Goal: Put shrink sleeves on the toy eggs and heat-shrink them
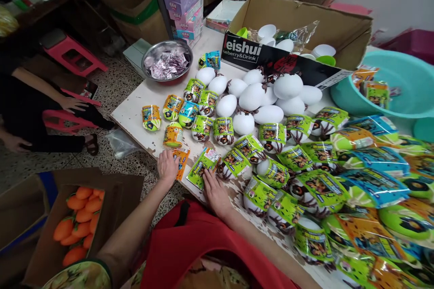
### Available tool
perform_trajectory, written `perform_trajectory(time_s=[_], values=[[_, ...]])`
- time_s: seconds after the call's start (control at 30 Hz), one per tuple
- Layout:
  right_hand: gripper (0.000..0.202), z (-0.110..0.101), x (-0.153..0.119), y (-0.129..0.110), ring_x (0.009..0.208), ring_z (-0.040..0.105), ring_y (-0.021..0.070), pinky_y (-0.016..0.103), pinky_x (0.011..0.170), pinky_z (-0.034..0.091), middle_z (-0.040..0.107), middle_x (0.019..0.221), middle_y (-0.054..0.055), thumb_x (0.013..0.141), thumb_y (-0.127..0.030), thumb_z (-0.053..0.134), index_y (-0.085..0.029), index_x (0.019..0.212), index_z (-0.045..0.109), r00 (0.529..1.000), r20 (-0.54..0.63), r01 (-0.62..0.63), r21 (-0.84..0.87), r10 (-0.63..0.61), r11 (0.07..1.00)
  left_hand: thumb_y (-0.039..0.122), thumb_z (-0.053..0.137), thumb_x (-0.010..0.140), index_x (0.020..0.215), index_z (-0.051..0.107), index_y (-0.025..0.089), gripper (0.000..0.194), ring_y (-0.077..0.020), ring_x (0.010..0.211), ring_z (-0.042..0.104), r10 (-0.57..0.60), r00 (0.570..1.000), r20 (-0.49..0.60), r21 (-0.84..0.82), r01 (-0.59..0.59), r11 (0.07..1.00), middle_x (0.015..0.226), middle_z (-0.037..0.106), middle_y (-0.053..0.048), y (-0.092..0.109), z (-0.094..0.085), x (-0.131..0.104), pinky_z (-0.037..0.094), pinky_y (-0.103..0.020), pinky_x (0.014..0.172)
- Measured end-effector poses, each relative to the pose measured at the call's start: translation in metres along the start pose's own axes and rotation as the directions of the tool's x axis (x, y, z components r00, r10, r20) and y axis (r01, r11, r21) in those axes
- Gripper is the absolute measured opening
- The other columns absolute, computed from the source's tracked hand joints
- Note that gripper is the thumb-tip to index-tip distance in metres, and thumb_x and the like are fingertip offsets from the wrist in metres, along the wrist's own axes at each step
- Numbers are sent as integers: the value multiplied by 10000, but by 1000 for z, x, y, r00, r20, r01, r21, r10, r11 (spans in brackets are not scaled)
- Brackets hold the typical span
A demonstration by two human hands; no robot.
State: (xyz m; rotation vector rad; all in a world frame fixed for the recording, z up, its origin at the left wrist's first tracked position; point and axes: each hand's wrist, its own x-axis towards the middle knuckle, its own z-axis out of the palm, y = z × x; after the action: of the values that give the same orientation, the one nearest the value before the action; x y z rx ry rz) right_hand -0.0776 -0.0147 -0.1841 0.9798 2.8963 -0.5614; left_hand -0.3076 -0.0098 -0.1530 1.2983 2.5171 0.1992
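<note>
At the table's near edge, my left hand (167,165) has its fingers bent over a flat orange printed wrapper (182,162). To its right, my right hand (214,189) lies with outstretched fingers on a flat green printed wrapper (203,168). Just beyond my left hand stands an egg in an orange wrapper (173,134). Wrapped eggs, among them a blue one (188,114) and a green one (202,128), stand further back. Plain white eggs (252,96) with brown claw-like pieces lie in a pile behind them.
A metal bowl (190,64) of small sachets sits at the far left. Behind the pile is a cardboard box (301,13) of shell halves; a turquoise basin (407,76) stands right. Wrapped eggs (318,187) crowd the right side. Orange pieces (81,215) fill a floor box. Another person's hand (73,103) shows left.
</note>
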Motion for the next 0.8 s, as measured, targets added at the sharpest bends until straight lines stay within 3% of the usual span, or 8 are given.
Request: perform_trajectory(time_s=[0.13,0.3,0.47,0.6,0.8], values=[[522,6,-4,4,1391,279,300,453,1020,395,302,1509,149,900,-105,378,-85,1422,377,1000,3,-20,9,20,1000,414,590,852,921,651,178,254,-263,1012,557,120,986,115,-38,-116,993,989,647,-112,33,23,-13,403,-361,896],[548,2,-4,5,1410,236,281,431,1004,406,251,1529,137,906,-205,448,-94,1434,354,995,84,-50,9,49,999,333,587,882,783,648,147,219,-177,819,625,113,953,281,-81,-94,992,818,669,-40,50,48,3,483,-341,789],[565,-2,-3,2,1415,225,275,443,1045,360,234,1532,138,891,-257,505,-105,1421,379,990,125,-70,22,66,997,369,563,897,955,624,138,246,-164,811,633,51,934,353,-70,-28,997,914,661,-35,41,45,12,523,-362,753],[571,-3,-3,0,1414,231,273,451,1045,357,248,1525,154,882,-234,518,-115,1422,377,990,117,-89,34,85,995,382,554,900,904,629,135,258,-158,761,628,17,923,383,-51,3,999,836,654,-22,34,39,13,521,-354,730],[638,-10,-2,-1,1403,244,307,453,1009,397,247,1529,153,879,-330,555,-129,1445,339,991,86,-107,74,100,992,336,559,902,964,627,145,213,-165,829,626,64,922,383,-109,-24,994,948,658,-39,33,34,15,511,-366,772]])
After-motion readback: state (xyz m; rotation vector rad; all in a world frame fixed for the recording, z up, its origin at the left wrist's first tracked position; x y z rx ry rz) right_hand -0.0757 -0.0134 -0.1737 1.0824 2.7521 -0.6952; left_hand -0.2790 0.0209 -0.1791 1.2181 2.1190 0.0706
